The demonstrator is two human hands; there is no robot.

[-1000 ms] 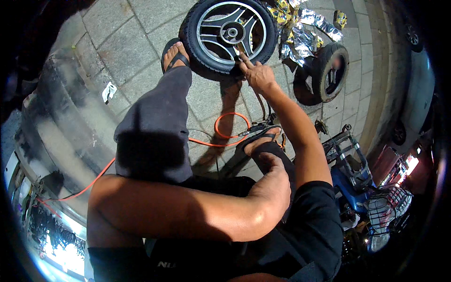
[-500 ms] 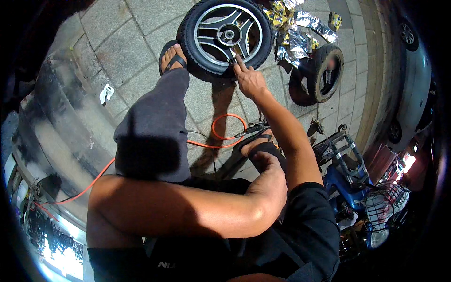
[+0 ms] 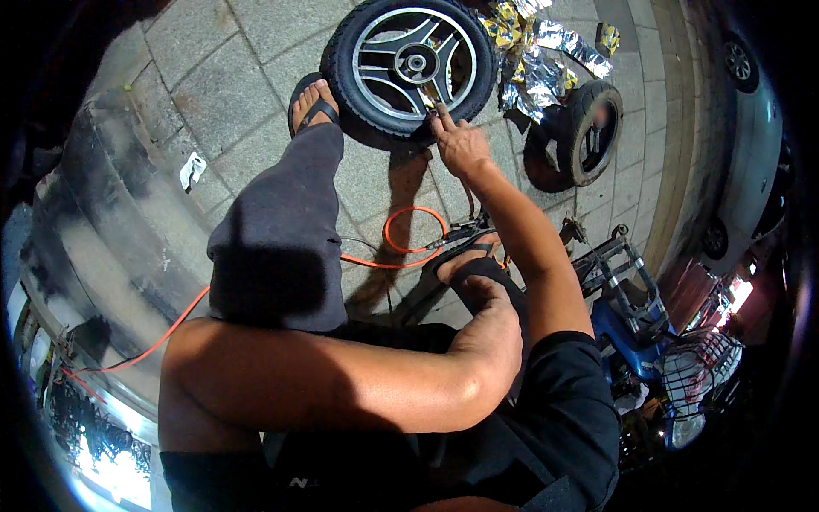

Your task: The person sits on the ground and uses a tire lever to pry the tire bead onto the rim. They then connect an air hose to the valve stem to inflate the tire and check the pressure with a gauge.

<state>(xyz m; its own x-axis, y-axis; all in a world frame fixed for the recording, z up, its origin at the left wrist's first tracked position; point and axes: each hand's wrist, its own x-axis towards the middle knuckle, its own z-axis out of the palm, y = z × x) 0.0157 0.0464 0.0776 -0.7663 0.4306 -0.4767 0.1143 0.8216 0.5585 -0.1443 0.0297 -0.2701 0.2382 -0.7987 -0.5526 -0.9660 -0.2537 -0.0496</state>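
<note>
A wheel with a black tyre point(image 3: 341, 64) and a silver spoked rim point(image 3: 388, 44) lies flat on the paving at the top middle. My right hand point(image 3: 463, 147) reaches to its near edge, fingers stretched out and their tips at the rim beside the tyre's inner edge. Whether anything small is under the fingertips is hidden. My left arm crosses in front of my body, and my left hand point(image 3: 489, 300) rests by my right leg with its fingers mostly out of sight.
An orange hose point(image 3: 388, 235) coils between my feet. Crumpled silver and gold foil point(image 3: 537, 72) lies right of the wheel, beside a second, worn tyre point(image 3: 589, 132). A blue scooter with a wire basket point(image 3: 704, 363) is at the right, and a parked car point(image 3: 742, 154) beyond. White paper point(image 3: 194, 171) lies left.
My right hand has shifted slightly right and back toward me along the wheel's near edge, its fingertips drawing off the spoke. The wheel and my left hand stay in place.
</note>
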